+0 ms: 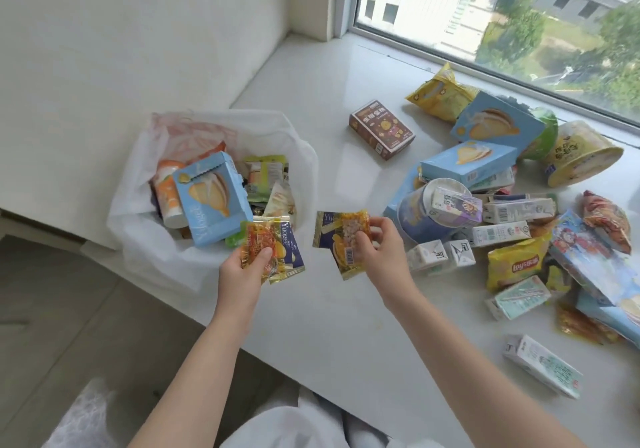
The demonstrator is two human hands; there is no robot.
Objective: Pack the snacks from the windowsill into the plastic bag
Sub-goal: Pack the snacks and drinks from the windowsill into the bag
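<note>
Left hand (251, 262): curled round two small packets (273, 250), an orange one over a dark blue one, held just at the near rim of the plastic bag (138, 225). Right hand (375, 245): pinching two more small packets (341, 239), a dark blue one and a gold one with a clear window, held above the windowsill (311, 101) between the bag and the pile.

Plastic bag: white, open-mouthed, sat at the left end of the windowsill, touching the wall side. Inside, counted: one light blue box (211, 198) standing tilted, one orange-and-white bottle (168, 191) to its left, one green packet (266, 177) behind; other wrappers beneath, too crowded to count.

Still on the windowsill, to the right: one brown box (381, 128) lying alone, well apart from the bag. Beyond it, a heap by the window (519, 14): two light blue boxes (467, 161), one yellow chip bag at the back (438, 92), one yellow chip bag at the front (516, 262), one yellow-lidded bowl tipped on its side (578, 153), one blue cup (420, 219) lying down, one red-orange packet (606, 219). Small white cartons (512, 210) scattered through the heap, at least seven, exact number unclear; one carton (543, 366) lying apart at the near edge.
</note>
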